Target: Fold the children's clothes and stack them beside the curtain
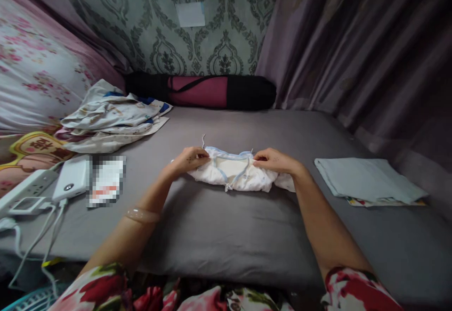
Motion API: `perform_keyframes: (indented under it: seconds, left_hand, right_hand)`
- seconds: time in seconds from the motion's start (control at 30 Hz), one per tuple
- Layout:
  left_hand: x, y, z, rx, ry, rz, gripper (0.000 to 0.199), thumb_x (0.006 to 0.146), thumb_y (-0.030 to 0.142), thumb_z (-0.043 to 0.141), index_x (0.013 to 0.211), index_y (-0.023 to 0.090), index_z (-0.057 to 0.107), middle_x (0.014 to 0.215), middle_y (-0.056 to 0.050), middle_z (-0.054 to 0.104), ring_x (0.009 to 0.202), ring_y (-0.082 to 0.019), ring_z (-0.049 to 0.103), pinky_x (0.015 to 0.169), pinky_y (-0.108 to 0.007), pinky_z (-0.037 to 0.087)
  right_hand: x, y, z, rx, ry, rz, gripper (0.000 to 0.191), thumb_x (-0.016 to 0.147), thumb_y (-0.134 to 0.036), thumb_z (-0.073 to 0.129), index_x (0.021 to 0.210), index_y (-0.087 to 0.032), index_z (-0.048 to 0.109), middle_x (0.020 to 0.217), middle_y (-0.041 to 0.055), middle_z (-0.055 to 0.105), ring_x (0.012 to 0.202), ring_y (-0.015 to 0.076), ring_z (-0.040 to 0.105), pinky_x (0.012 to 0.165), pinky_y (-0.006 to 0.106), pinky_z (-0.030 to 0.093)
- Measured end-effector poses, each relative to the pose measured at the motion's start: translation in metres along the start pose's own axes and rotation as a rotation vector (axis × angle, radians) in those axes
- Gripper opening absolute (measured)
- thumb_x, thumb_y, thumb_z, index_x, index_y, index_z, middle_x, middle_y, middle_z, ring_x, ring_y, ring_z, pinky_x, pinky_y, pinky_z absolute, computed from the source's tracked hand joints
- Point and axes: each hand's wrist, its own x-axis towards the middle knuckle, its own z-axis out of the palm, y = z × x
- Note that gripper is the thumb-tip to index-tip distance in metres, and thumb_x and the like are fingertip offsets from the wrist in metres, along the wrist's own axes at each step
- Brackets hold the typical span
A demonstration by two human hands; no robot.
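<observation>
A small white baby top (243,179) with pale blue edging and thin ties lies bunched on the grey sheet, its neckline facing me. My left hand (192,159) pinches it at the left shoulder, thumb and fingers closed on the cloth. On the opposite shoulder my right hand (275,160) has the same kind of pinch. Part of the top, probably a sleeve, lies under and behind my right wrist. One tie sticks up beyond my left fingers, and a small bow sits at the front of the neckline.
Folded pale cloth (367,179) lies at the right. Rumpled clothes (116,118) are heaped at the back left. A power strip (31,188), a white power bank (72,179) with cables and a blurred packet (106,181) lie left. A black and maroon bag (201,92) lines the wall.
</observation>
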Motion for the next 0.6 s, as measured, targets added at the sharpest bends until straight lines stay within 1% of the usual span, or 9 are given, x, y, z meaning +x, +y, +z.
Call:
perform_keyframes:
  seconds: [0.07,0.13,0.23,0.3,0.37,0.47,0.53,0.6]
  left_hand:
    - [-0.004,0.009,-0.006,-0.125,0.035,-0.046,0.034,0.084,0.048,0.056,0.088,0.018,0.07,0.082,-0.004,0.067,0.069,-0.015,0.058,0.064,-0.025,0.044]
    - [-0.008,0.02,-0.013,-0.237,0.067,-0.067,0.035,0.085,0.051,0.056,0.089,0.017,0.067,0.074,-0.001,0.062,0.062,-0.013,0.053,0.055,-0.022,0.041]
    - [-0.01,0.034,-0.021,-0.3,0.147,-0.024,0.035,0.085,0.051,0.055,0.089,0.017,0.064,0.066,0.002,0.052,0.057,-0.011,0.046,0.05,-0.02,0.035]
    - [-0.009,0.041,-0.027,-0.255,0.221,0.024,0.034,0.086,0.05,0.055,0.089,0.018,0.063,0.066,0.003,0.049,0.059,-0.01,0.044,0.051,-0.02,0.034]
    - [-0.006,0.046,-0.035,-0.18,0.285,0.069,0.033,0.087,0.049,0.055,0.088,0.018,0.063,0.068,0.002,0.049,0.061,-0.011,0.043,0.053,-0.021,0.034]
    - [-0.002,0.056,-0.053,-0.082,0.327,0.134,0.032,0.087,0.048,0.056,0.087,0.017,0.064,0.071,0.001,0.054,0.065,-0.011,0.045,0.056,-0.022,0.036]
    - [-0.001,0.068,-0.068,-0.04,0.352,0.183,0.031,0.085,0.046,0.058,0.086,0.016,0.065,0.073,0.0,0.057,0.066,-0.012,0.047,0.058,-0.022,0.037]
    - [-0.003,0.086,-0.085,-0.006,0.394,0.236,0.028,0.084,0.044,0.06,0.085,0.016,0.065,0.074,-0.001,0.059,0.068,-0.012,0.049,0.061,-0.023,0.039]
  right_hand:
    - [-0.005,-0.003,-0.004,0.021,-0.002,0.003,0.028,0.081,-0.036,0.056,0.09,-0.015,0.072,0.082,0.0037,0.07,0.074,0.017,0.06,0.063,0.025,0.041]
    - [-0.011,-0.008,-0.01,0.039,0.005,0.003,0.029,0.08,-0.037,0.057,0.091,-0.016,0.072,0.082,0.0037,0.071,0.075,0.017,0.06,0.063,0.025,0.041]
    - [-0.02,-0.017,-0.02,0.041,0.05,-0.002,0.03,0.079,-0.04,0.059,0.092,-0.016,0.073,0.083,0.0044,0.071,0.075,0.0172,0.06,0.064,0.025,0.043]
    - [-0.026,-0.023,-0.026,0.023,0.105,-0.01,0.031,0.079,-0.04,0.059,0.092,-0.016,0.073,0.084,0.0045,0.071,0.076,0.0173,0.061,0.065,0.025,0.043]
    - [-0.031,-0.029,-0.032,0.003,0.183,-0.016,0.03,0.08,-0.041,0.058,0.09,-0.016,0.072,0.083,0.0044,0.071,0.076,0.0175,0.061,0.065,0.025,0.043]
    - [-0.039,-0.039,-0.044,-0.047,0.329,-0.009,0.029,0.081,-0.042,0.058,0.087,-0.017,0.072,0.081,0.0044,0.071,0.076,0.0182,0.062,0.065,0.026,0.043]
    - [-0.046,-0.048,-0.055,-0.103,0.426,-0.008,0.028,0.082,-0.041,0.059,0.085,-0.017,0.072,0.078,0.0043,0.07,0.075,0.0185,0.062,0.065,0.027,0.043]
    - [-0.054,-0.06,-0.067,-0.141,0.517,-0.036,0.028,0.083,-0.043,0.06,0.083,-0.018,0.072,0.076,0.004,0.069,0.074,0.0188,0.061,0.065,0.028,0.043]
